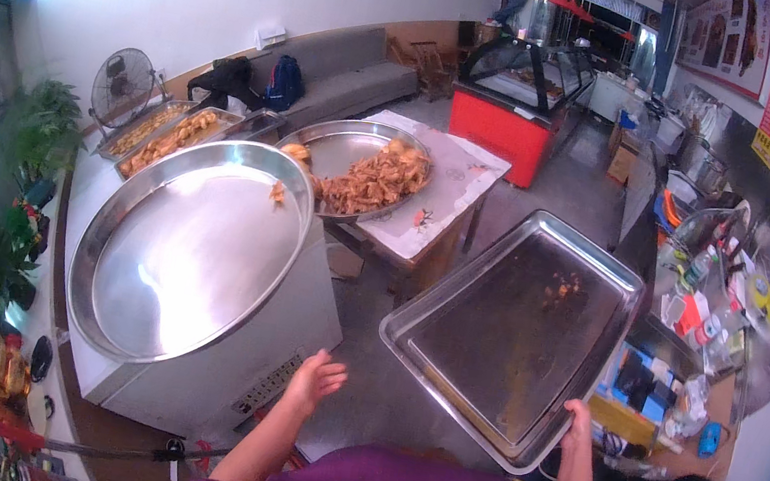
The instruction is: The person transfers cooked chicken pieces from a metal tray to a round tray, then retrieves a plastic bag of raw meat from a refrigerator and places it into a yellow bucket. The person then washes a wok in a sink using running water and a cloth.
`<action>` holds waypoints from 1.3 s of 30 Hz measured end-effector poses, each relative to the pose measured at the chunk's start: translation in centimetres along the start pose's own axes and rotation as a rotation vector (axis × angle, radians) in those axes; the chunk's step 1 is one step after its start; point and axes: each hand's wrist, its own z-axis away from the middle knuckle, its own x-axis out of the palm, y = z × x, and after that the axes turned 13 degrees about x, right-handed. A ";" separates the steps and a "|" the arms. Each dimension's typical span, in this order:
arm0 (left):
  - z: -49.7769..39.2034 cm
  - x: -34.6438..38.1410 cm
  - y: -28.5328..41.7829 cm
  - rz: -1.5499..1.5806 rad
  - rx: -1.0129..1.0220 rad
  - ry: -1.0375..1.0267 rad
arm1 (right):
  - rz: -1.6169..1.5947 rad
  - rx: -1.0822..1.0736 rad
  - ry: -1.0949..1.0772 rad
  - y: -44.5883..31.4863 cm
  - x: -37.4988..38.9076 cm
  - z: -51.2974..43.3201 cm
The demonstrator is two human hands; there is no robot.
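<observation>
My right hand (pixel 578 425) grips the near right edge of a rectangular metal tray (pixel 489 346), which tilts in the air in front of me. A few food scraps cling to its far right part. With fingers apart, my left hand (pixel 316 383) holds nothing; it hovers beside the white cabinet (pixel 264 349). On top of that cabinet rests a large round metal pan (pixel 202 265) with one small piece of food at its far rim. Beyond it, another round metal pan (pixel 325 138) on the table holds a heap of brown cooked meat pieces (pixel 372 179).
Food-filled rectangular trays (pixel 172 141) stand at the far left beside a fan (pixel 123 86). A cloth-covered table (pixel 466 170) stands ahead, with a red display case (pixel 498 130) behind. Cluttered counters (pixel 713 290) line the right; plants (pixel 49 116) line the left.
</observation>
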 end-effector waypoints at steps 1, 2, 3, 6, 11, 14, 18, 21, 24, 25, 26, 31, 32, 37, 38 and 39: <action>-1.1 -0.6 -0.3 -0.001 0.005 0.042 | 0.011 0.018 0.030 -1.3 0.1 -2.3; -2.1 -1.3 -0.8 0.015 0.001 0.078 | 0.047 0.079 0.040 -2.6 0.4 -4.5; -3.1 -1.7 -1.2 0.009 0.006 0.127 | 0.057 0.057 0.039 -3.8 0.7 -6.8; -6.3 -2.4 -3.1 0.048 -0.054 0.264 | 0.086 0.074 0.095 -7.3 2.2 -13.4; -14.5 -1.3 -4.9 0.075 -0.139 0.361 | 0.138 0.176 -0.057 -12.5 5.6 -23.7; -21.6 1.5 -4.4 0.141 -0.110 0.343 | 0.232 0.085 0.069 -15.5 8.1 -30.8; -29.6 5.5 -1.3 0.016 -0.035 0.275 | 0.319 0.156 -0.005 -19.8 10.5 -39.9; -33.3 8.6 0.8 -0.043 0.005 0.277 | 0.370 0.239 0.021 -22.7 12.1 -45.8; -35.5 10.9 1.7 -0.091 0.035 0.373 | 0.403 0.256 -0.019 -26.2 14.0 -51.8; -36.3 11.7 1.5 -0.102 0.071 0.387 | 0.434 0.259 -0.006 -27.2 14.8 -54.2; -36.9 12.5 1.2 -0.101 0.039 0.449 | 0.453 0.250 -0.022 -28.3 15.6 -56.6; -39.4 16.8 -1.0 -0.127 -0.043 0.680 | 0.623 0.265 -0.133 -32.6 18.5 -69.1; -39.9 17.9 -1.2 -0.111 -0.081 0.728 | 0.648 0.274 -0.111 -33.1 18.9 -71.5; -40.7 23.8 -0.9 -0.097 -0.141 0.758 | 0.732 0.317 -0.107 -36.4 20.4 -81.0; -40.8 25.1 -0.8 -0.090 -0.143 0.772 | 0.815 0.293 -0.151 -37.2 21.1 -83.1; -40.8 26.1 -0.7 -0.094 -0.147 0.781 | 0.843 0.313 -0.213 -37.8 21.8 -84.8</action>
